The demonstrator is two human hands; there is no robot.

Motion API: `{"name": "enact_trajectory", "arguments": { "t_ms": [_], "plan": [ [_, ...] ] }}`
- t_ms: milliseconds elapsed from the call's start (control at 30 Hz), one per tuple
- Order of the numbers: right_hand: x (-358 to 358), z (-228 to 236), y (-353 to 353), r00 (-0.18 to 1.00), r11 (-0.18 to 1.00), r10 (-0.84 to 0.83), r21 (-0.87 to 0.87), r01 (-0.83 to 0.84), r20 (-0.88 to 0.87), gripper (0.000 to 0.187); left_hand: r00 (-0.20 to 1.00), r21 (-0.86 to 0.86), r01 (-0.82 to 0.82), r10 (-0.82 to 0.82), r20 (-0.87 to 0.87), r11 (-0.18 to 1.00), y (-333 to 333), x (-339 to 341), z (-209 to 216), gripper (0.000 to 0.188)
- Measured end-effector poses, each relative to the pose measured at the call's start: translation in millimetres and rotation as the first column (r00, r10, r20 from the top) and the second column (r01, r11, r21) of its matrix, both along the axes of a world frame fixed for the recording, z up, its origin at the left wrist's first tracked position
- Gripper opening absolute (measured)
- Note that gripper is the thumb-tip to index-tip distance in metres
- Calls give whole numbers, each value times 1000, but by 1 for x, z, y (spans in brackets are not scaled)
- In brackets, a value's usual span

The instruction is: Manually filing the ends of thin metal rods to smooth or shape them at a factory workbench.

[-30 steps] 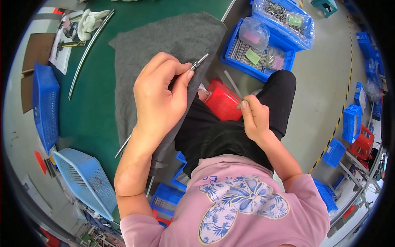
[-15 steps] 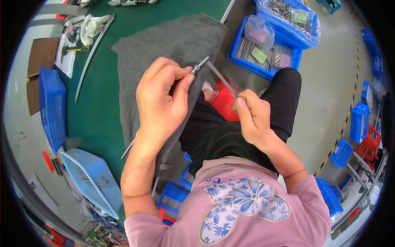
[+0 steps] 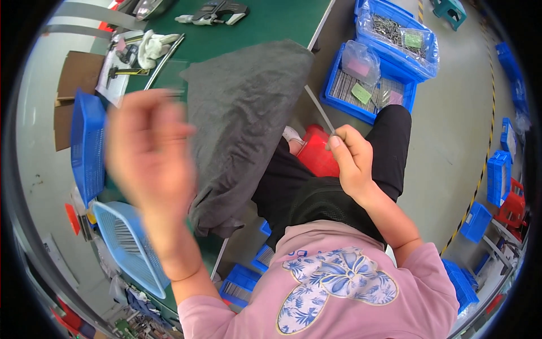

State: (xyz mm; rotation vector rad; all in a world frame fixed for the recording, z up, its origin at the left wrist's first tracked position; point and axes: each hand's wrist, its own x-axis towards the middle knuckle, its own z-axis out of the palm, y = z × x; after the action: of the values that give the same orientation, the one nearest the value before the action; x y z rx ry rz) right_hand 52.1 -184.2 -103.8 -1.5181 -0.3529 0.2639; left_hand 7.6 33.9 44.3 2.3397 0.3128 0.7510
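My left hand [image 3: 151, 155] is smeared by motion over the green table, left of a dark grey cloth [image 3: 248, 107]. Whether anything is in its fingers cannot be made out. My right hand [image 3: 351, 155], above my lap, is closed on one end of a thin flat metal strip [image 3: 320, 110]. The strip slants up and left, its far end by the cloth's right edge. Beyond my left hand lies a slim shiny metal rod [image 3: 165, 61], its lower part hidden by the hand.
A digital micrometer [image 3: 213, 13] and a caliper [image 3: 129, 72] lie on the green table [image 3: 265, 22]. Two blue baskets [image 3: 84, 147] stand at the left. Blue bins [image 3: 370, 116] of metal parts are beyond my knee. A red stool [image 3: 319, 152] sits between my legs.
My left hand has swung left, away from the strip and across the cloth. The metal rod it held is no longer visible there. My right hand keeps the strip, almost unmoved.
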Motion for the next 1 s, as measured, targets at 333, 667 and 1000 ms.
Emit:
{"name": "enact_trajectory", "arguments": {
  "t_ms": [333,667,1000],
  "plan": [
    [-12,26,52,980,947,182,282,-153,-79,16,762,-679,-1,440,475,734,149,-77,96,22],
    [-5,-1,54,915,901,102,426,81,-390,12,644,-999,-30,765,13,42,69,-49,-55,20],
    [22,10,58,984,978,-176,108,179,-41,11,793,-997,-67,609,-25,47,27,-66,-63,41]
  ]
}}
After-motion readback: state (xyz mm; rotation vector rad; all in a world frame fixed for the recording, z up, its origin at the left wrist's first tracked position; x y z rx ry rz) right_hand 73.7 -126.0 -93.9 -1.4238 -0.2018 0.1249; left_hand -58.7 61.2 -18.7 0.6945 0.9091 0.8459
